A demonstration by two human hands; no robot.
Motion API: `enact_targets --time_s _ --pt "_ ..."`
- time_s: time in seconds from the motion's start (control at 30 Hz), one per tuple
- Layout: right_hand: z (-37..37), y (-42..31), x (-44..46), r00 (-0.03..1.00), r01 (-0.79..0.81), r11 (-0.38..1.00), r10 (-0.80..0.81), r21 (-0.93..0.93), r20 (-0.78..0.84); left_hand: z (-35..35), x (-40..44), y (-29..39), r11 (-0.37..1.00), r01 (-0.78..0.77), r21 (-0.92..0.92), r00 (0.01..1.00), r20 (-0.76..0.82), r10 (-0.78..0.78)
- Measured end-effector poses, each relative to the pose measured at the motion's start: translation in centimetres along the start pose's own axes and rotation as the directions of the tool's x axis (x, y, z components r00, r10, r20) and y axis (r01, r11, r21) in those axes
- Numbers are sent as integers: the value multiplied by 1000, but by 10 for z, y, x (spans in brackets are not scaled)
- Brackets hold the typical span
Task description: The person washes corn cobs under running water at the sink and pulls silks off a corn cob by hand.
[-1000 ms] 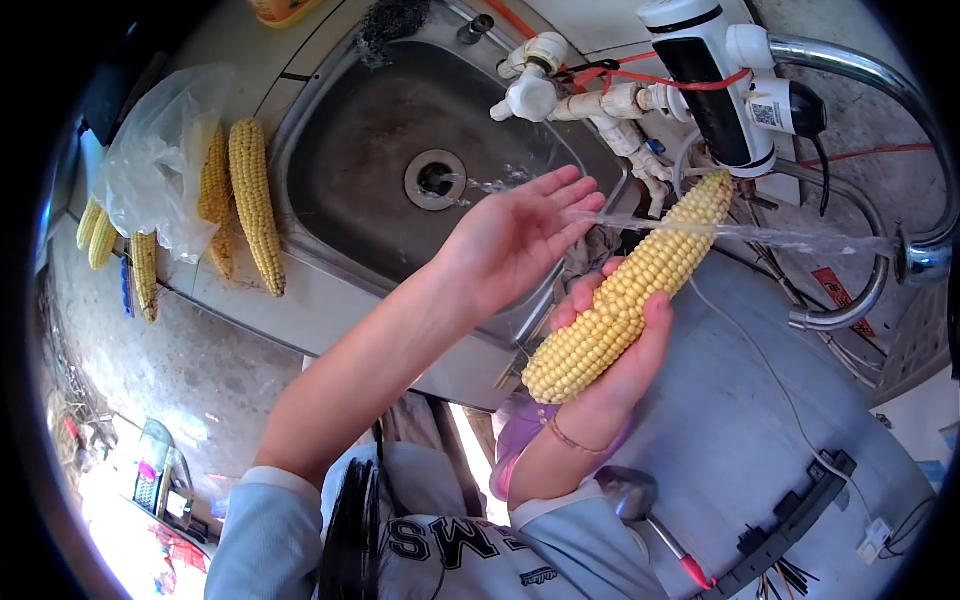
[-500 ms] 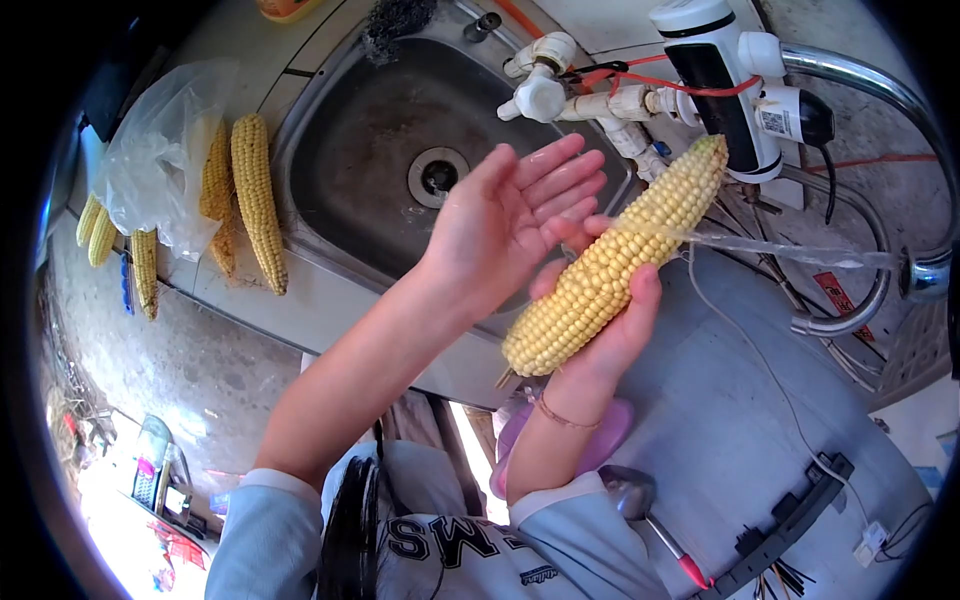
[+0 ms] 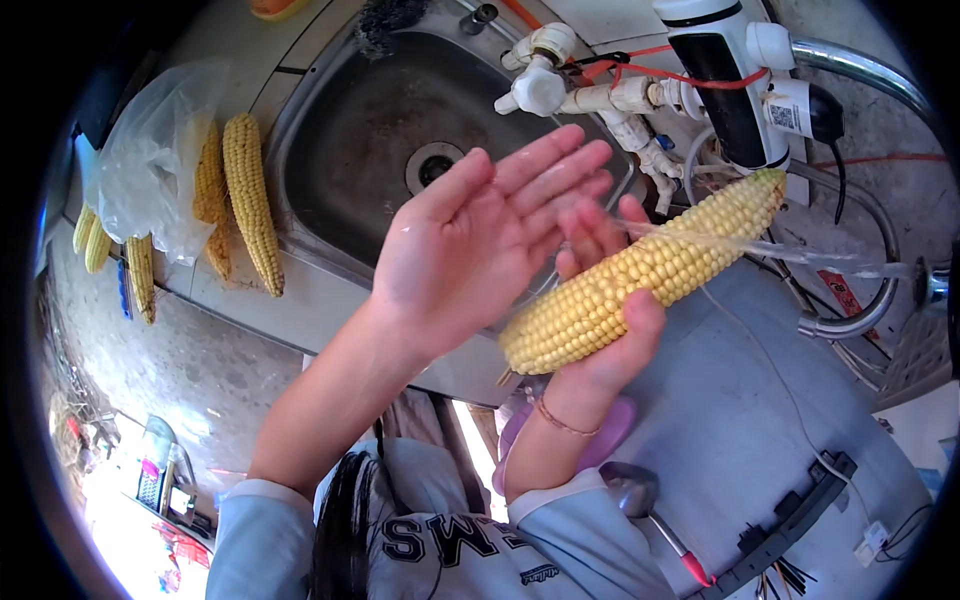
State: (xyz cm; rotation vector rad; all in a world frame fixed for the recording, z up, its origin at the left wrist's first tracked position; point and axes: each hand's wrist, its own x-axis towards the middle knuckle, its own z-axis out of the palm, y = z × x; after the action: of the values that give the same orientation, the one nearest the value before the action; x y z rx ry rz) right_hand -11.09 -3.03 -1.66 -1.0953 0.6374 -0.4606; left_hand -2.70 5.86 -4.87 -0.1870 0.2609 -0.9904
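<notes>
Yellow corncob [image 3: 638, 270] in right hand [image 3: 612, 362], left hand [image 3: 470, 248] uncurled

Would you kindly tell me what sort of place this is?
Probably a simple kitchen or washing area: there is a sink, a tap, and corn held in running water.
</notes>
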Motion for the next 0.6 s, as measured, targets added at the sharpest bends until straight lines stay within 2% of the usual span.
enact_targets --time_s 0.03,0.07,0.1,0.13,0.17,0.23,0.27,0.3,0.37,0.4,0.43,0.5,0.6 --pt "2 1 2 1000 1 1000 -1 1 -3 2 -2 1 1000 3 1 1000 -1 -3" --pt "4 4 5 998 53 998 -54 19 38 3 -5 2 957 -23 289 999 -38 35" --pt "4 6 8 991 105 994 -107 39 78 5 -9 4 832 -33 553 995 -62 81" --pt "3 7 9 985 119 991 -125 60 117 8 -16 5 687 -9 726 992 -80 98" --pt "4 9 10 985 119 991 -125 60 115 10 -19 6 687 -7 726 992 -82 96" --pt "7 11 11 978 208 978 -209 28 26 11 -26 6 441 108 891 994 -108 -26" --pt "7 12 14 976 213 976 -215 44 42 7 -27 -1 426 1 905 996 -38 78" --pt "8 14 18 976 212 976 -214 43 42 6 -27 -1 426 1 905 996 -38 78" --pt "10 17 23 954 286 954 -292 92 69 5 -26 0 -29 -176 984 975 178 130" --pt "14 17 23 954 285 954 -292 90 70 5 -23 -3 -61 -242 968 940 249 234" --pt "19 16 22 961 265 960 -271 95 54 6 -20 -3 -58 -243 968 939 250 237" --pt "24 18 21 967 245 965 -250 92 41 10 -12 -2 -218 -328 919 882 381 277" --pt "28 21 20 964 255 965 -258 55 60 11 -8 -8 -192 -315 930 869 364 336"
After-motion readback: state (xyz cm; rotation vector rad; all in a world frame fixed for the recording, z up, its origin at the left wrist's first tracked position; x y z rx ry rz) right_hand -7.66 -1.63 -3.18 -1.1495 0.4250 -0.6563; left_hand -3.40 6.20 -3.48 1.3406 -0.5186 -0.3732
